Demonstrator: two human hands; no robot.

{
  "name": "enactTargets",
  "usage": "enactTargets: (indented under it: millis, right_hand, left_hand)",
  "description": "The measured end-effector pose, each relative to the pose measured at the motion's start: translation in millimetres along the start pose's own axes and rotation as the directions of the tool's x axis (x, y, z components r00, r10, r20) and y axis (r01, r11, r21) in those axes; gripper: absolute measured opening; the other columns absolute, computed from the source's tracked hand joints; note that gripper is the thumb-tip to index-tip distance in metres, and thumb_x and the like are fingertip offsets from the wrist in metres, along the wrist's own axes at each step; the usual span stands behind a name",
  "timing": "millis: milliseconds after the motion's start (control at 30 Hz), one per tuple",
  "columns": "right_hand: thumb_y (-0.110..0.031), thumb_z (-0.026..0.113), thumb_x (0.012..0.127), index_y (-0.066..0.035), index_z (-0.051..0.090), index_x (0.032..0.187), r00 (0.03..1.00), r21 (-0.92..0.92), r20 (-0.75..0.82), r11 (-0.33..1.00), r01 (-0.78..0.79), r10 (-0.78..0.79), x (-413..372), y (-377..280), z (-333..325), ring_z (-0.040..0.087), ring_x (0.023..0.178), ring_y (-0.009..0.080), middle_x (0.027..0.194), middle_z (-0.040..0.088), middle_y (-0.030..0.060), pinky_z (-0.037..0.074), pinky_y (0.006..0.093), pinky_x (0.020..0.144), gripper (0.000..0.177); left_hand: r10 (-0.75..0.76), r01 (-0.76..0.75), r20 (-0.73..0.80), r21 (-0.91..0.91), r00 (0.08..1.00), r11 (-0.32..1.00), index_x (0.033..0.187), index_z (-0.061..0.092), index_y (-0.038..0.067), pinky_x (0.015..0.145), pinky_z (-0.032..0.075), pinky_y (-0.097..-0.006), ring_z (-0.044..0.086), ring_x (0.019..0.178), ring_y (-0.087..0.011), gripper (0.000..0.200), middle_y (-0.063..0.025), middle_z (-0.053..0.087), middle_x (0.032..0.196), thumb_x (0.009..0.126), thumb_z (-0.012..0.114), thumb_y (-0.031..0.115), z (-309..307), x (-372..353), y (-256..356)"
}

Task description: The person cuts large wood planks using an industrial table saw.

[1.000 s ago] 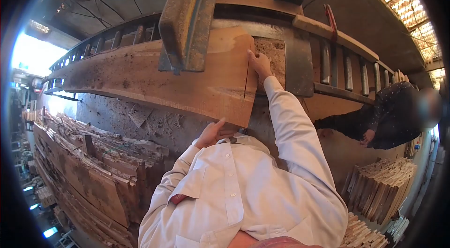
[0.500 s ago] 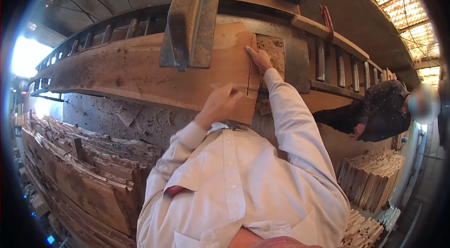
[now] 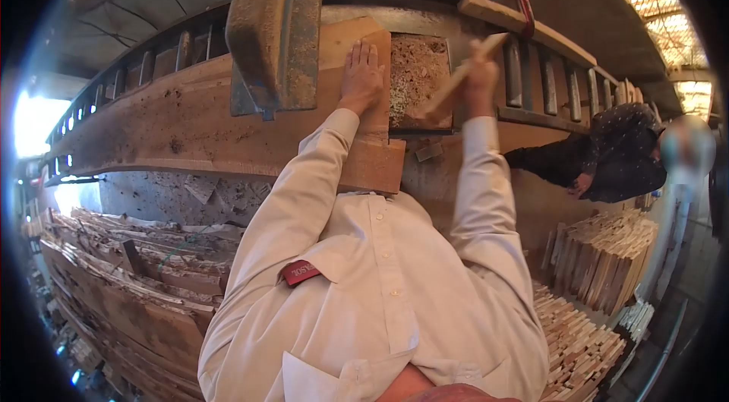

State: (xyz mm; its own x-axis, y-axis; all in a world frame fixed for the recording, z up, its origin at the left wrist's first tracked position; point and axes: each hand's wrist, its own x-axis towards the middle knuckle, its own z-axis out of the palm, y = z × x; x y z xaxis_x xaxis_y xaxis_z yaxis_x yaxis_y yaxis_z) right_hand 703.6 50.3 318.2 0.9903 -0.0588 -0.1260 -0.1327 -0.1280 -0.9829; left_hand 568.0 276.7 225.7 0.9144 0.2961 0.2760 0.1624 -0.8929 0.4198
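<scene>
A long wooden plank (image 3: 205, 117) with a rough, dark edge lies across the roller bench. My left hand (image 3: 362, 79) rests flat on its end, fingers stretched out. In my right hand (image 3: 480, 81) is a narrow wood strip (image 3: 446, 98), tilted and somewhat blurred, held to the right of the plank's end. Between the two hands is a sawdust-covered recess (image 3: 418, 72) in the metal table. A dusty metal machine guard (image 3: 266, 37) stands over the plank, left of my left hand.
Metal rollers (image 3: 550, 83) continue to the right, beside a wooden fence bar (image 3: 524, 26) with a red clamp (image 3: 522, 3). Another person (image 3: 623, 155) stands at the right. Stacked boards (image 3: 129, 280) lie at lower left, and piled wood strips (image 3: 600, 258) at lower right.
My right hand has moved right, lifting the narrow strip away from the plank's end. My left hand has moved up and now lies flat on the plank.
</scene>
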Motion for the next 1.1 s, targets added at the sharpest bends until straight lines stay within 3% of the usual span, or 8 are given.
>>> enactTargets:
  millis: [133,233,300,367,533,733,900,1100]
  right_hand:
    - [-0.043,0.073,0.093,-0.006,0.061,0.095,0.994,0.259,-0.095,0.963,0.069,-0.046,-8,-53,-65,0.06,0.063,0.0154,0.072,0.057,0.0033,0.051,0.0301,0.059,0.04]
    - [-0.041,0.072,0.094,-0.007,0.058,0.097,0.995,0.389,-0.102,0.92,0.05,-0.011,-34,-34,-73,0.059,0.065,0.0149,0.075,0.058,0.0036,0.052,0.0305,0.06,0.037]
    - [-0.043,0.072,0.095,-0.01,0.058,0.095,0.995,0.48,-0.052,0.876,-0.05,0.085,-51,3,-67,0.059,0.064,0.0153,0.073,0.058,0.0035,0.052,0.029,0.062,0.036]
    - [-0.044,0.071,0.095,-0.012,0.058,0.097,0.964,0.533,0.047,0.81,-0.247,0.263,-70,25,-54,0.058,0.063,0.0151,0.075,0.059,0.0029,0.051,0.0282,0.061,0.035]
    - [-0.044,0.066,0.099,-0.011,0.057,0.098,0.915,0.565,0.225,0.72,-0.402,0.334,-104,18,-20,0.058,0.064,0.0145,0.076,0.059,0.0028,0.051,0.0294,0.06,0.034]
    - [-0.048,0.056,0.104,-0.005,0.058,0.115,0.839,0.469,0.537,0.797,-0.38,0.085,-137,5,18,0.066,0.082,0.0161,0.094,0.068,0.0067,0.054,0.029,0.072,0.045]
    - [-0.041,0.055,0.106,-0.003,0.062,0.118,0.788,0.189,0.608,0.947,-0.262,0.097,-138,53,8,0.067,0.095,0.0151,0.106,0.07,0.0072,0.055,0.0308,0.083,0.04]
    - [-0.04,0.054,0.107,-0.003,0.063,0.116,0.685,-0.095,0.642,0.922,-0.375,0.345,-168,116,-55,0.067,0.094,0.0145,0.107,0.07,0.0062,0.055,0.0301,0.083,0.039]
  left_hand:
    - [-0.014,0.014,-0.003,0.039,1.0,0.999,0.151,0.037,-0.002,0.124,0.021,-0.0501,0.022,0.152,-0.0405,0.063,-0.0242,0.031,0.16,0.103,0.049,0.037,-1,1,7]
    - [-0.099,0.097,0.008,-0.275,0.995,0.957,0.148,0.042,-0.002,0.117,0.033,-0.0497,0.038,0.144,-0.0421,0.062,-0.0263,0.045,0.151,0.103,0.053,0.039,-23,-11,26]
    - [-0.084,0.199,0.227,-0.549,0.97,0.812,0.14,0.05,-0.001,0.106,0.045,-0.0466,0.055,0.129,-0.0397,0.059,-0.027,0.059,0.135,0.101,0.059,0.042,-61,-32,57]
    - [0.129,0.131,0.306,-0.7,0.943,0.702,0.133,0.056,-0.001,0.095,0.052,-0.0422,0.067,0.109,-0.0321,0.056,-0.0227,0.068,0.117,0.1,0.063,0.043,-81,-61,83]
    - [0.068,0.709,0.787,-0.586,0.613,0.394,0.131,0.059,-0.003,0.088,0.052,-0.0339,0.066,0.099,-0.0208,0.051,-0.0137,0.07,0.108,0.098,0.067,0.035,-147,-105,131]
    - [-0.088,0.57,0.595,-0.702,0.799,0.427,0.129,0.059,-0.002,0.073,0.056,-0.0304,0.067,0.084,-0.0138,0.042,-0.0092,0.069,0.097,0.099,0.066,0.027,-162,-153,106]
    - [-0.401,0.651,0.582,-0.758,0.707,0.047,0.131,0.057,-0.005,0.088,0.055,-0.0342,0.069,0.096,-0.0167,0.041,-0.0136,0.071,0.108,0.097,0.065,0.016,-209,-233,85]
    - [-0.771,0.127,0.254,-0.967,0.584,-0.223,0.137,0.054,-0.002,0.089,0.058,-0.0392,0.07,0.1,-0.0254,0.044,-0.0218,0.062,0.133,0.098,0.062,0.017,-233,-387,59]
